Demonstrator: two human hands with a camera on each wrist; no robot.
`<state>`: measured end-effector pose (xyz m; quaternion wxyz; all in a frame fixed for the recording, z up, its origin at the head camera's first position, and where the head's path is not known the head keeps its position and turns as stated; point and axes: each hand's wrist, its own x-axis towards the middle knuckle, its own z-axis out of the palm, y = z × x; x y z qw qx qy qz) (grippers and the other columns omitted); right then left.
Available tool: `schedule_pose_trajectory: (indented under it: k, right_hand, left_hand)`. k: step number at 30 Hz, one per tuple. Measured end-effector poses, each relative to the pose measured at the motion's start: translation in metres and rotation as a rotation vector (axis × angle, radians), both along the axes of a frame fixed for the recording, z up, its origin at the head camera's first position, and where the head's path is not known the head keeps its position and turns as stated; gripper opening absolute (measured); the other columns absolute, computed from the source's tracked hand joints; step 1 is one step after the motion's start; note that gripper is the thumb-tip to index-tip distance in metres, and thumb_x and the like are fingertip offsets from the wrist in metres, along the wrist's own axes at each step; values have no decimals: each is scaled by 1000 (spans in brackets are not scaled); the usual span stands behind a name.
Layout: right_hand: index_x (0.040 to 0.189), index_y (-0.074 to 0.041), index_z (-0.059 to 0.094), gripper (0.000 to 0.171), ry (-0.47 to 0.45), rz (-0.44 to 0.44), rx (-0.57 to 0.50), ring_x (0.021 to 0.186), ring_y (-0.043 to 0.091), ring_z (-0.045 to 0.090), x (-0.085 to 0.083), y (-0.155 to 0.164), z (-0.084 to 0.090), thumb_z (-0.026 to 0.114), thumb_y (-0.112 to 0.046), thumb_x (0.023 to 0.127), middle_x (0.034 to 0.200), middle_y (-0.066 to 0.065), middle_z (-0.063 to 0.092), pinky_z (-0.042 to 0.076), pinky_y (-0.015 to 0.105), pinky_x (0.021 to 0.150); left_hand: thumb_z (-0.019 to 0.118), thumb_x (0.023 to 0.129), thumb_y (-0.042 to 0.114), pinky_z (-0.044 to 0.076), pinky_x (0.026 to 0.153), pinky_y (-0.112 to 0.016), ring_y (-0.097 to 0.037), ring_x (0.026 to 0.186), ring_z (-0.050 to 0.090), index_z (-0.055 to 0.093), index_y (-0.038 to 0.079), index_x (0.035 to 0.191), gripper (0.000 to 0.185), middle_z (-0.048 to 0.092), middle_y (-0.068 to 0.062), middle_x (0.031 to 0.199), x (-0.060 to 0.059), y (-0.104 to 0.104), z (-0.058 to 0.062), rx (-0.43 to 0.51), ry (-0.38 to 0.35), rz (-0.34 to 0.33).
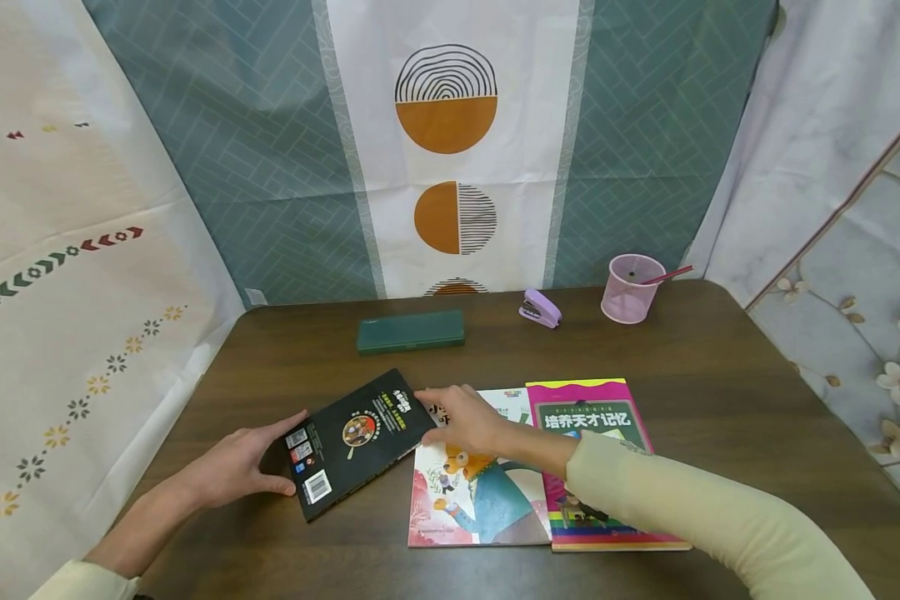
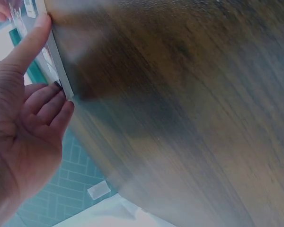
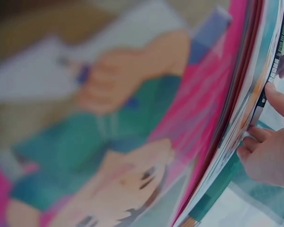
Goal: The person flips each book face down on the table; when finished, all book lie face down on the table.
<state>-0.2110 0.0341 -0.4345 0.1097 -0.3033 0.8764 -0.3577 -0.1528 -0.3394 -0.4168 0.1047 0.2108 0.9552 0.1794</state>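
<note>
- Head view: black book [image 1: 356, 446] sits in front of the person, left of center, between both hands. Long axis is diagonal, near-left to far-right. Its right end overlaps the left edge of the white picture book [image 1: 480, 508] in this view.
- Same view: left hand [image 1: 228, 471] on the left short end, thumb and index spread, gripping it at the corners. Right hand [image 1: 468, 421] grips the opposite short end; forearm crosses over the pink book [image 1: 588, 421]. Neither hand is nearer, both touch. Can't tell if the book is off the table [image 1: 510, 575].
- Left wrist view: palm toward camera, thumb tip at one corner of the book's end, other fingers curled at the other corner.
- Right wrist view: fingers clamped on the book's end, at frame right. Blurred cover fills the rest, so full finger wrap is unclear.
</note>
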Motion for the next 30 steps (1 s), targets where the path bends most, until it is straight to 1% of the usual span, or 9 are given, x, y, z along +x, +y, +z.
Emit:
schedule_pose_trajectory:
  k: [2, 7, 13, 17, 20, 24, 30]
  right_hand:
    - [150, -2, 59, 66, 8, -1, -10, 137, 28, 60, -2, 0, 1, 86, -15, 91, 146, 11, 64, 49, 44, 112]
    - [143, 0, 65, 56, 10, -13, -54, 131, 27, 65, -8, -2, 1, 85, -11, 92, 140, 10, 69, 51, 43, 109]
    - [134, -1, 72, 47, 28, -44, -86, 124, 27, 69, -19, -7, 1, 86, -8, 90, 130, 10, 74, 53, 41, 108]
    - [131, -2, 75, 43, 11, -84, -101, 121, 25, 71, -25, -12, 1, 85, -6, 90, 126, 9, 76, 54, 39, 106]
    - [129, -2, 75, 40, 0, -99, -109, 119, 25, 72, -30, -15, 0, 84, -3, 90, 124, 9, 77, 55, 38, 105]
    - [124, -2, 78, 36, 20, -104, -105, 112, 24, 75, -36, -21, 0, 85, -3, 89, 119, 8, 79, 58, 36, 99]
    - [118, -3, 81, 33, 55, -105, -80, 97, 20, 74, -43, -28, 0, 89, -4, 86, 109, 5, 81, 60, 29, 85]
  left_hand:
    - [92, 77, 52, 52, 101, -62, -46, 128, 62, 45, 1, 159, 107, 62, -27, 144, 0, -1, 0, -18, 26, 2]
    - [94, 78, 44, 57, 91, -57, -39, 115, 71, 58, 1, 150, 90, 71, -23, 132, -1, -3, 1, -54, 110, -30]
    - [94, 78, 41, 60, 85, -52, -31, 105, 75, 69, 7, 140, 75, 76, -15, 123, 1, -6, 1, -96, 193, -55]
    - [94, 77, 40, 61, 79, -47, -25, 95, 77, 75, 9, 132, 66, 80, -10, 114, 3, -8, 2, -116, 253, -103]
    - [95, 77, 39, 61, 73, -44, -20, 88, 77, 78, 11, 127, 60, 81, -7, 108, 6, -9, 2, -126, 291, -140]
    - [95, 76, 41, 60, 67, -42, -17, 82, 76, 81, 12, 122, 56, 81, -5, 105, 10, -10, 4, -133, 330, -175]
    - [94, 75, 47, 59, 65, -41, -11, 78, 74, 83, 14, 114, 52, 82, 1, 101, 16, -10, 4, -151, 359, -224]
